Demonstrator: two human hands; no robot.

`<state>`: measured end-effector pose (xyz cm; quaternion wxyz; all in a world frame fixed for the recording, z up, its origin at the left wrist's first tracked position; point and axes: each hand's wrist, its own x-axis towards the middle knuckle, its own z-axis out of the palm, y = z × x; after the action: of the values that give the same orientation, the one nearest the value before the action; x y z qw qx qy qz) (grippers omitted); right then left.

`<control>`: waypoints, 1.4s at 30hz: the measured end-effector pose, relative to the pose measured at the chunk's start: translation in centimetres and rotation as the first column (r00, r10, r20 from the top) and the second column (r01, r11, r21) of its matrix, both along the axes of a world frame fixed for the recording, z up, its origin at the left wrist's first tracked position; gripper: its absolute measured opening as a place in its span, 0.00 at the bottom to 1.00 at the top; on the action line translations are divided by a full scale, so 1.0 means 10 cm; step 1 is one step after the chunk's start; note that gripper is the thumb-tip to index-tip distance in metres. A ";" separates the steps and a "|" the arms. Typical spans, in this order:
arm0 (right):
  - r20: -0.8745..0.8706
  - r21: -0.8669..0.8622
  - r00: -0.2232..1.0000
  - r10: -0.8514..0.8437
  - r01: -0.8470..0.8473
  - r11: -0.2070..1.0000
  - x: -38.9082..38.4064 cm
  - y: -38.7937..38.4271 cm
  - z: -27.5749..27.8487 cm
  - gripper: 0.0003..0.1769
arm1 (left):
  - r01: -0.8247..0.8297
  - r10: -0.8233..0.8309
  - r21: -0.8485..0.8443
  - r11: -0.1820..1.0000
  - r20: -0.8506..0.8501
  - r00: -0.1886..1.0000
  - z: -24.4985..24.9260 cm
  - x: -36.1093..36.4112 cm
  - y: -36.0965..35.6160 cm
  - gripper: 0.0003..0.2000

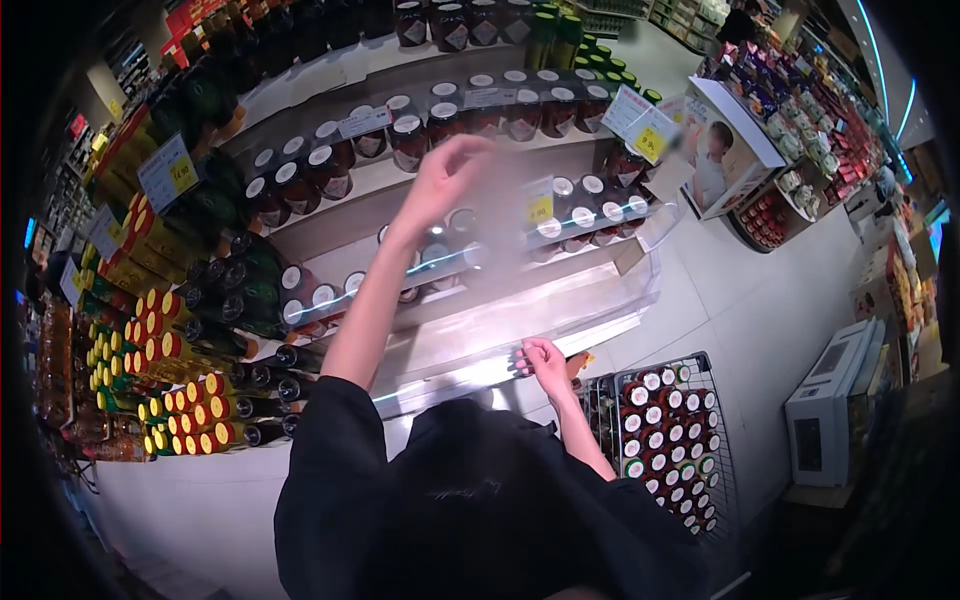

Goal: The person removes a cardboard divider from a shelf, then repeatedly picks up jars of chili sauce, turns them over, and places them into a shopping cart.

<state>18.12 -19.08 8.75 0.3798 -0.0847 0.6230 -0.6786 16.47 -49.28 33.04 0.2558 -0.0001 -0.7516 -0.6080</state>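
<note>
Jars with white lids (525, 118) stand in rows on the tiered shelf unit (590, 287), on its far and middle levels, and many more fill the wire cart (724, 455) at the near right. The left hand (450, 185) is raised over the middle of the shelves, arm stretched far, its fingers bent toward the right; they blur into a hazy patch, so I cannot tell whether they pinch anything. The right hand (543, 362) is lower, just beside the near edge of the shelf unit and left of the cart's far end, fingers loosely curled; whether something lies between them I cannot tell. A price sign (630, 112) stands at the right of the far rows. At the near left, bottles with red and yellow caps (205, 410) crowd together. On the right, a printed display box (712, 150) rises beyond the pale floor (690, 285), and a white box (825, 410) sits right of the cart.
</note>
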 end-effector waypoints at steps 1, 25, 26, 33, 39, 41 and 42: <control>-0.004 0.011 1.000 0.013 -0.013 1.000 0.01 -0.08 -0.02 0.12 | -0.028 0.028 0.016 0.999 -0.023 0.999 0.19 -0.05 -0.18 0.13; -0.116 0.283 0.941 -0.319 0.339 0.897 0.06 0.20 -0.19 0.14 | -0.738 0.773 -0.485 0.469 -0.179 0.608 0.73 -2.27 -3.33 0.22; -0.115 0.282 0.939 -0.324 0.343 0.896 0.06 0.22 -0.18 0.14 | -0.763 0.781 -0.467 0.446 -0.212 0.587 0.72 -2.28 -3.34 0.23; -0.231 0.237 0.944 -0.236 0.289 0.927 -0.12 0.01 0.13 0.14 | -0.832 0.759 -0.246 0.497 -0.343 0.554 1.35 -1.80 -3.09 0.29; -0.323 0.140 0.940 -0.105 0.158 0.977 -0.27 -0.34 0.81 0.13 | -0.309 0.308 0.025 0.951 -0.177 0.935 1.45 -1.22 -2.16 0.19; -0.304 0.083 0.950 -0.072 0.101 0.991 -0.28 -0.49 1.13 0.13 | -0.183 0.191 0.077 0.980 -0.102 0.976 1.31 -1.00 -1.63 0.18; -0.241 0.072 0.969 -0.062 0.081 0.994 -0.25 -0.57 1.35 0.13 | -0.143 0.142 -0.007 0.990 -0.098 0.985 1.14 -0.97 -1.54 0.17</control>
<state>15.62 -24.78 22.23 0.2808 -0.1276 0.6936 -0.6510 6.75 -64.69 44.47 0.3350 0.0221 -0.7406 -0.5821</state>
